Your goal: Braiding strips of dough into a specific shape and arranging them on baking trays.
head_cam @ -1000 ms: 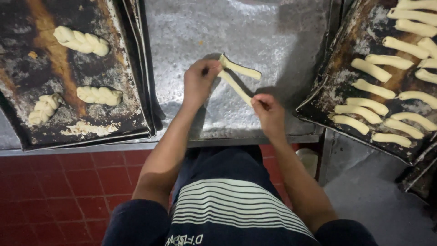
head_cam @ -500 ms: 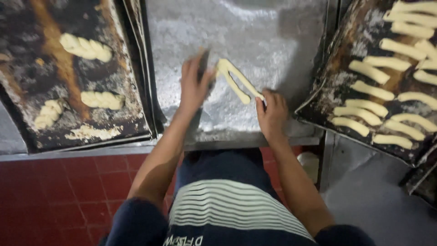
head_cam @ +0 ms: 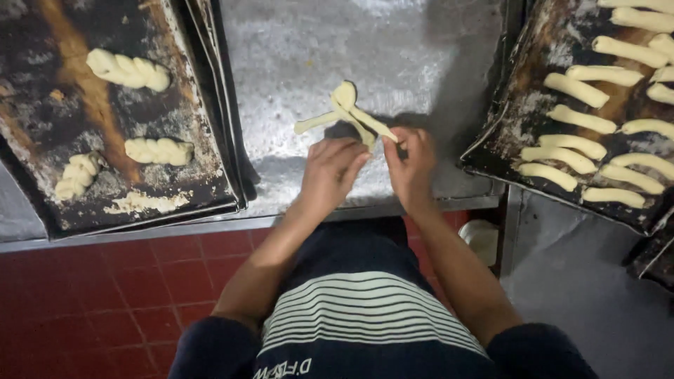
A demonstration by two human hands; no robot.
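A thin pale dough strip, folded into a loop with its strands crossing, lies on the floured metal worktop. My left hand and my right hand sit side by side at the near ends of the strip, pinching the strands. One loose end sticks out to the left. The looped tip points away from me.
A dark baking tray on the left carries three twisted dough pieces. On the right, another dark tray holds several straight dough sticks. Red floor tiles show below the worktop edge.
The strip lay as an open V with my hands apart; now my hands have come together and the strands cross each other in a twisted loop.
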